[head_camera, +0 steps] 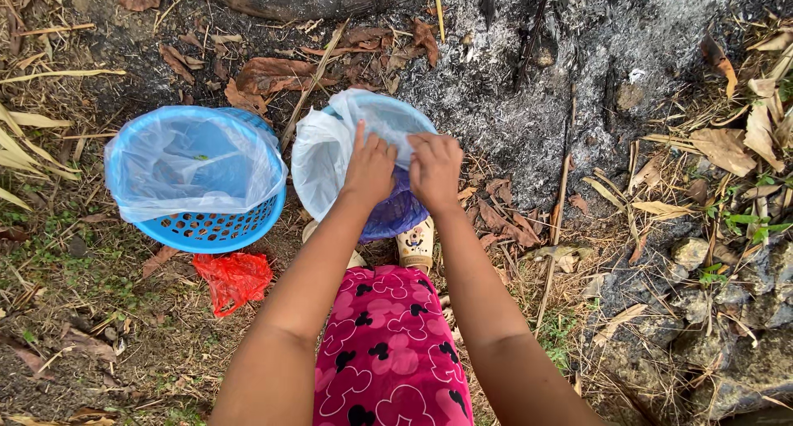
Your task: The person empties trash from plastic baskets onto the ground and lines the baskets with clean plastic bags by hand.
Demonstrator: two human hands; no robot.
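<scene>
The left hand (pixel 369 168) and the right hand (pixel 434 168) are side by side, both pinched shut on the edge of a thin clear bag (pixel 326 157). The bag sits in a blue basket (pixel 396 215), right under the hands and just in front of the feet. The hands hold the bag's edge at the near rim, so it looks like they are pulling it over the rim to keep it open. To the left of the hands stands a second basket (pixel 216 228), and its bag (pixel 190 163) is stretched over the rim all round. A red bag (pixel 234 279) lies crumpled on the ground just below that one. Dry leaves (pixel 273 75) and grey ash (pixel 529 87) lie beyond the hands.
</scene>
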